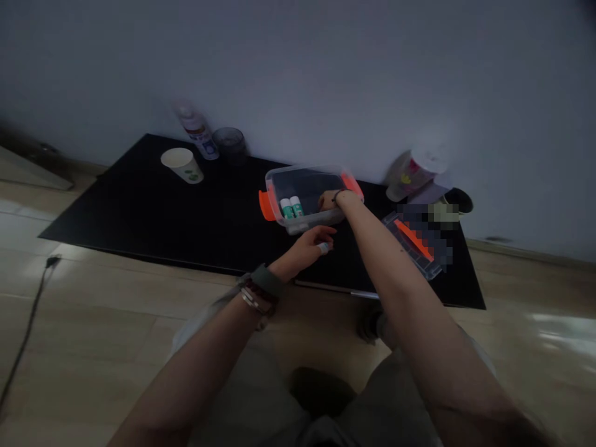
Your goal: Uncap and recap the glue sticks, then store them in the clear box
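A clear plastic box (pixel 316 217) with orange clips stands near the middle of the black table. Two white-and-green cylinders (pixel 292 208), which look like glue sticks, lie side by side in its left part. My right hand (pixel 328 200) reaches down inside the box at the right; its fingertips are too dim to make out. In front of the box, near the table's edge, my left hand (pixel 308 248) hovers with its fingers curved and apart. A small pale band or piece (pixel 324 248) shows at its fingers; I cannot tell whether it is worn.
Left on the black table (pixel 139 211) are a paper cup (pixel 182 165), a spray bottle (pixel 199 133) and a dark glass (pixel 231 146). Right of my forearm lies a clear lid (pixel 431 270) with an orange handle, near a mug (pixel 459 202) and a white-topped cup (pixel 428 158). A wall stands behind.
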`<state>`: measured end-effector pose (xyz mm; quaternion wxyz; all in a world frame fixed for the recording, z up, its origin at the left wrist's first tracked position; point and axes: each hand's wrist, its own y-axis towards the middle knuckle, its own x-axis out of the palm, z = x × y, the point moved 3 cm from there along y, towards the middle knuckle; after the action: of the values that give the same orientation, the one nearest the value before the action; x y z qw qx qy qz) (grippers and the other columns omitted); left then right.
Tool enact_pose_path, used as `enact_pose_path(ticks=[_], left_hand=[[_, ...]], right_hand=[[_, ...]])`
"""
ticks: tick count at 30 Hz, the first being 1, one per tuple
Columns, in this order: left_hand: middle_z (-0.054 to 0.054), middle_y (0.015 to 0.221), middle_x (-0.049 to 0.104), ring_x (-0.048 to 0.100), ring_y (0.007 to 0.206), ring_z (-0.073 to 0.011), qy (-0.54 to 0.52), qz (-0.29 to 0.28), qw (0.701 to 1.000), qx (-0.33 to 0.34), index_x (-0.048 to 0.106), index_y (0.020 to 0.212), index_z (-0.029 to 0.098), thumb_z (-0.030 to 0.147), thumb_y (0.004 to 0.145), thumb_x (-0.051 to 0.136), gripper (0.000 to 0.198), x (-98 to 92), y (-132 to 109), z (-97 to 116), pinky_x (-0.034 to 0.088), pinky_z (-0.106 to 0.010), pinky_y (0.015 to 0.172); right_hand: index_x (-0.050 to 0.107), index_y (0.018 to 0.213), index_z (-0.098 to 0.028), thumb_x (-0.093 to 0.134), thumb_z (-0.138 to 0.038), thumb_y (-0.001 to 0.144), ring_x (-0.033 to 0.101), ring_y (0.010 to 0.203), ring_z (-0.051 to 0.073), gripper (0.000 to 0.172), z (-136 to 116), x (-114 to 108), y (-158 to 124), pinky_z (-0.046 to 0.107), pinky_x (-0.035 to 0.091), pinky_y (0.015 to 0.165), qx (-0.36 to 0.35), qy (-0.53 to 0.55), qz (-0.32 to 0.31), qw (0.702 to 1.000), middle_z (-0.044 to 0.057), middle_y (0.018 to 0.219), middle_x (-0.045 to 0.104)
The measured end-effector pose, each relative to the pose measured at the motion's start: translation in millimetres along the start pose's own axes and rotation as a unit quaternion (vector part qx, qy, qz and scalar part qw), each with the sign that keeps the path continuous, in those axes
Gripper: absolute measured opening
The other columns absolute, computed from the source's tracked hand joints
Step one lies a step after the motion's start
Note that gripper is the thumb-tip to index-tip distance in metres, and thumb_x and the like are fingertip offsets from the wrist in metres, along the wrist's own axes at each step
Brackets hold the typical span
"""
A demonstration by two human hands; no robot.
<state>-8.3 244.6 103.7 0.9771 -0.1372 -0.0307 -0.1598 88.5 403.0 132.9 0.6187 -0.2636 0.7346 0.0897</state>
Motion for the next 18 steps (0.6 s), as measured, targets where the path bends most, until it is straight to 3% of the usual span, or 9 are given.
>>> enact_pose_path(ticks=[2,4,7,9,11,14,16,18], left_hand=[[-0.006,0.105,0.065,0.064,0.093,-0.0162,-0.022,0.027,0.999,-0.030,0.065,0.115,0.018,0.020,0.082,0.067,0.033,-1.2,-1,1,0.051,-0.031,0.084],[-0.009,0.113,0.066,0.066,0.100,-0.0183,-0.052,0.052,0.996,-0.044,0.064,0.116,0.019,0.029,0.088,0.065,0.030,-1.0,-2,3,0.051,-0.032,0.086],[-0.011,0.119,0.065,0.066,0.106,-0.0212,-0.112,0.057,0.991,-0.045,0.063,0.115,0.019,0.040,0.093,0.061,0.031,3.2,-4,6,0.051,-0.034,0.089],[-0.011,0.119,0.066,0.067,0.106,-0.0219,-0.148,0.031,0.988,-0.045,0.063,0.115,0.019,0.046,0.094,0.059,0.033,9.3,-7,8,0.051,-0.035,0.089],[-0.009,0.114,0.068,0.069,0.102,-0.0216,-0.163,-0.015,0.985,-0.057,0.062,0.114,0.020,0.051,0.094,0.059,0.037,18.0,-11,8,0.052,-0.035,0.088],[-0.006,0.097,0.069,0.070,0.084,-0.0188,-0.129,-0.087,0.981,-0.116,0.062,0.108,0.020,0.060,0.090,0.061,0.044,33.0,-21,3,0.054,-0.034,0.081],[-0.004,0.085,0.067,0.065,0.070,-0.0155,-0.084,-0.128,0.977,-0.149,0.061,0.104,0.020,0.065,0.086,0.064,0.049,42.0,-28,-4,0.053,-0.032,0.071],[-0.001,0.076,0.062,0.056,0.060,-0.0122,-0.044,-0.158,0.976,-0.147,0.058,0.101,0.020,0.070,0.084,0.062,0.053,48.7,-33,-11,0.047,-0.027,0.060]], right_hand=[[0.074,0.094,-0.011,0.069,-0.010,0.083,0.068,0.081,0.017,0.012,3,-7,-4,0.030,0.053,0.080,0.025,-0.008,-0.037,0.999,0.007,0.091,0.075],[0.070,0.112,-0.013,0.062,-0.011,0.088,0.067,0.097,0.018,0.026,4,-21,-21,0.030,0.051,0.090,0.016,0.013,0.013,1.000,0.009,0.110,0.073],[0.047,0.144,-0.014,0.055,-0.020,0.093,0.064,0.106,0.020,0.051,1,-38,-75,0.035,0.050,0.096,-0.040,0.111,0.148,0.982,0.014,0.133,0.061],[0.029,0.154,-0.018,0.057,-0.026,0.092,0.065,0.098,0.020,0.068,-3,-32,-119,0.036,0.053,0.089,-0.048,0.180,0.163,0.969,0.015,0.136,0.057],[0.021,0.155,-0.020,0.059,-0.031,0.092,0.066,0.086,0.018,0.074,-7,-15,-158,0.033,0.054,0.078,-0.024,0.242,0.152,0.958,0.011,0.120,0.063],[0.037,0.139,-0.018,0.062,-0.037,0.091,0.063,0.072,0.016,0.058,-8,16,-195,0.028,0.049,0.065,0.022,0.313,0.162,0.936,0.002,0.088,0.064],[0.047,0.118,-0.019,0.060,-0.040,0.092,0.059,0.066,0.015,0.035,-6,31,-206,0.026,0.045,0.061,0.045,0.343,0.178,0.921,-0.003,0.076,0.059],[0.048,0.100,-0.021,0.056,-0.043,0.093,0.055,0.061,0.013,0.025,-2,40,-211,0.025,0.041,0.058,0.060,0.368,0.183,0.910,-0.005,0.069,0.054]])
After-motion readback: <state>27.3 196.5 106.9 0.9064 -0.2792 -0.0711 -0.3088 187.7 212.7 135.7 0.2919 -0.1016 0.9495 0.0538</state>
